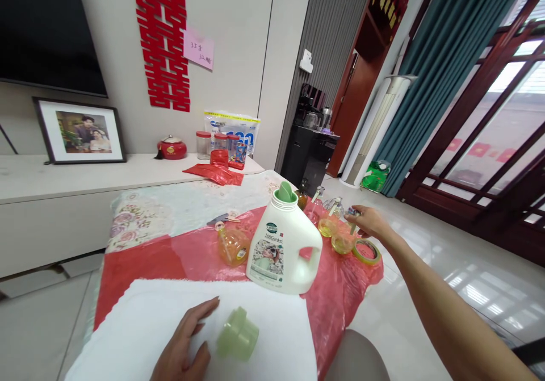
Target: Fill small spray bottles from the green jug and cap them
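My left hand lies flat and open on a white towel at the near edge of the table, just left of a pale green bottle cap lying on the towel. A white detergent jug with a green spout stands uncapped behind the cap. My right hand reaches out to the far right of the table, fingers pinched on a small bottle's pump top among several small glass bottles of yellow liquid. What exactly it grips is too small to name.
A red plastic sheet covers the table over a floral cloth. A small orange bottle lies on its side left of the jug. A roll of tape sits at the right edge. A sideboard with jars and a framed photo stands behind.
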Demonstrator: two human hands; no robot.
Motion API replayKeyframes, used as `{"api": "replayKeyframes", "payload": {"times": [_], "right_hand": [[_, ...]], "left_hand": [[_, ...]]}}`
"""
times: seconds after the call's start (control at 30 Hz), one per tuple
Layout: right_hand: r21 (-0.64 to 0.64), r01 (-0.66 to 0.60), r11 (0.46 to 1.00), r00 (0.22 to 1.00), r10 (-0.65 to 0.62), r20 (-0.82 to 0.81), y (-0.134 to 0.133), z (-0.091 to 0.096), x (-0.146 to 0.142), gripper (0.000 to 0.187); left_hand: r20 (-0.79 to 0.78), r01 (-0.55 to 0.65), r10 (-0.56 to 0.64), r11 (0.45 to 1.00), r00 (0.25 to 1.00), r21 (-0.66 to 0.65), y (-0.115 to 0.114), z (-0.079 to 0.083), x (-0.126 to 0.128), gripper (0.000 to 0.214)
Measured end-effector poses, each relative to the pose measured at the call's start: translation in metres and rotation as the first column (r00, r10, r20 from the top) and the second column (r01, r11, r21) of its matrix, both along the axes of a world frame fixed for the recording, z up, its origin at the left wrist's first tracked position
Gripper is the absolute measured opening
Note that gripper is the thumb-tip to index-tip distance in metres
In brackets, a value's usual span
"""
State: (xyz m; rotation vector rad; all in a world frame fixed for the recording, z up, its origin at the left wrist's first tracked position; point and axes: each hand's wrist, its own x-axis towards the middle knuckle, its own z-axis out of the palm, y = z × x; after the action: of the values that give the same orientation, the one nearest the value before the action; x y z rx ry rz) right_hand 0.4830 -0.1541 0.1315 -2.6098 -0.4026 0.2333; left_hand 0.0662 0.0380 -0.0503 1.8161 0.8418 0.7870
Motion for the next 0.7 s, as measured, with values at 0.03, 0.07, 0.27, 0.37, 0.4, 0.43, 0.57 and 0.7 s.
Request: {"api": "replayKeyframes", "payload": {"times": [0.03, 0.07, 0.27, 0.37, 0.4, 0.43, 0.57, 0.7], "right_hand": [[0.01, 0.002, 1.0, 1.0, -0.002, -0.009, 0.0, -0.001, 0.0, 0.039], [0.019, 0.007, 1.0, 1.0, -0.007, -0.014, 0.001, -0.001, 0.0, 0.039], [0.002, 0.008, 1.0, 0.999, -0.008, 0.034, 0.003, -0.01, -0.003, 0.038], [-0.046, -0.044, 0.998, 0.992, 0.049, 0.115, -0.003, -0.008, -0.003, 0.06], [-0.063, -0.06, 0.996, 0.985, 0.069, 0.159, -0.006, -0.006, -0.004, 0.079], [-0.082, -0.076, 0.994, 0.973, 0.092, 0.21, -0.01, -0.003, -0.005, 0.093], [-0.11, -0.097, 0.989, 0.91, 0.133, 0.392, -0.021, 0.003, -0.023, 0.096], [0.256, -0.131, 0.958, 0.915, 0.017, 0.402, -0.012, -0.012, -0.073, 0.069]], "left_hand": [[0.004, 0.001, -0.001, 1.0, 1.0, 0.004, 0.0, -0.001, 0.0, 0.05], [0.008, 0.005, -0.005, 1.0, 1.0, 0.011, 0.0, -0.002, 0.0, 0.049], [-0.016, 0.024, -0.024, 1.0, 1.0, 0.017, 0.007, -0.012, -0.002, 0.051], [-0.013, 0.11, -0.11, 0.993, 0.994, 0.038, 0.012, -0.016, -0.004, 0.052], [-0.026, 0.15, -0.149, 0.988, 0.988, 0.038, 0.013, -0.016, -0.004, 0.054], [-0.033, 0.161, -0.16, 0.986, 0.987, 0.039, 0.014, -0.016, -0.005, 0.055], [0.003, 0.133, -0.133, 0.99, 0.991, 0.044, 0.009, -0.01, -0.004, 0.06], [0.003, 0.093, -0.093, 0.996, 0.996, -0.001, 0.001, -0.004, -0.002, 0.062]]}}
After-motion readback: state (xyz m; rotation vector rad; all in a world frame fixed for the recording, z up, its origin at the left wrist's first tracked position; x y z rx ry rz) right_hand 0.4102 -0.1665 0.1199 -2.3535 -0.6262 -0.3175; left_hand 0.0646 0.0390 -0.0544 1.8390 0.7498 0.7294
